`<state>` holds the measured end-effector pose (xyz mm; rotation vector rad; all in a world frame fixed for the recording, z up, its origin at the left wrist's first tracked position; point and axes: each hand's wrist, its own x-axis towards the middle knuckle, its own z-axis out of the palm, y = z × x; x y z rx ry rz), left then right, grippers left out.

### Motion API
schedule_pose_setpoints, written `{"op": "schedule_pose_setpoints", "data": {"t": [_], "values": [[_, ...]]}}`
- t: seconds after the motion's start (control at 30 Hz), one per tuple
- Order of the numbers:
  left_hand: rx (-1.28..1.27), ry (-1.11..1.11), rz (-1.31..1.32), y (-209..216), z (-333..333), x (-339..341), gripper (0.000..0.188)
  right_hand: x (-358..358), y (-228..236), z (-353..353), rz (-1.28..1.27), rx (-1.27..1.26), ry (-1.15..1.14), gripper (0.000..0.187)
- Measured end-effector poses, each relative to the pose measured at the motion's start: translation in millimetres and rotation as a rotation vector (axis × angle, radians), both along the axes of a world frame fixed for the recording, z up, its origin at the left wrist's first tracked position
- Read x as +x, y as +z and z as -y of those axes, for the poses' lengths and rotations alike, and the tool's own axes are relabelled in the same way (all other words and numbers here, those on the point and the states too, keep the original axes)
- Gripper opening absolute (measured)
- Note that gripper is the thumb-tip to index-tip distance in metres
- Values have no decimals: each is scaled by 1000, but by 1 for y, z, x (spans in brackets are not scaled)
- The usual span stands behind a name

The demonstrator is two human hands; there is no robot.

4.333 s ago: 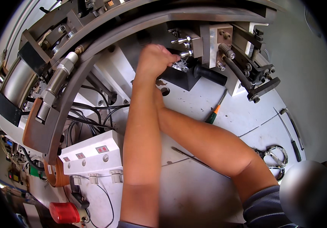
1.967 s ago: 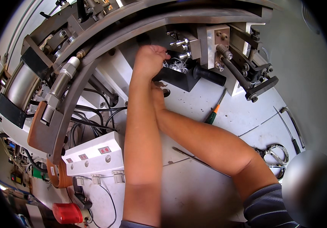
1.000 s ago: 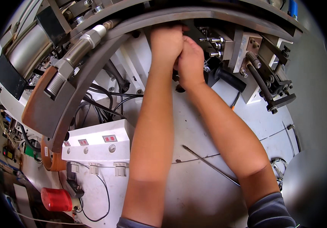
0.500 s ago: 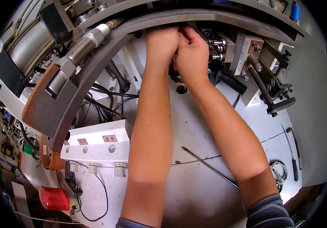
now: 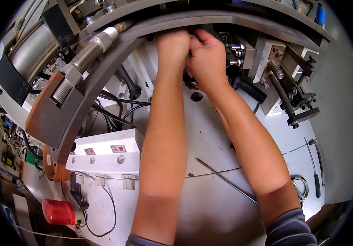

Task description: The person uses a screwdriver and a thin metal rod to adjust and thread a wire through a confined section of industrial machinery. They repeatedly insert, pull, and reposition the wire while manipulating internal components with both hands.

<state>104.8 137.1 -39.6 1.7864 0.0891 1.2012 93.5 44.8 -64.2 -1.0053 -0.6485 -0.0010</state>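
Both my arms reach forward over the white machine table (image 5: 209, 197), under a dark curved metal bar (image 5: 193, 19). My left hand (image 5: 173, 46) goes beneath the bar, and its fingers are hidden there. Pressed close against it, my right hand (image 5: 207, 57) has its fingers curled inward, with thumb and index finger near the left hand. Whatever they grip, if anything, is hidden. Just right of my right hand sits a metal block with shiny bolts (image 5: 236, 49). A black cylindrical handle (image 5: 250, 88) lies below that block, near my right wrist.
A thin metal rod (image 5: 225, 179) lies between my forearms. At the left stand a white control box (image 5: 102, 153) with knobs, black cables (image 5: 111, 119) and a red beacon lamp (image 5: 56, 212). A screwdriver (image 5: 317, 180) and a tape ring (image 5: 301, 186) lie at the right.
My right hand has shifted very slightly, its index finger now further over the thumb side. My left hand has edged slightly left. The things around have hardly moved.
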Motion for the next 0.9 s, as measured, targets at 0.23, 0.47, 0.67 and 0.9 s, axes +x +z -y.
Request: {"op": "schedule_pose_setpoints", "data": {"t": [0.23, 0.47, 0.67, 0.9], "values": [[194, 172, -152, 17, 18, -19, 29, -6, 4, 8, -180, 126, 281, 22], [-59, -89, -316, 14, -13, -23, 36, -10, -6, -7, -205, 230, 431, 16], [102, -201, -300, 11, 5, -26, 33, -2, -24, -39, 89, 336, -52, 19], [64, -266, -245, 6, 3, -19, 35, -3, -22, -30, 92, 190, -123, 13]]}}
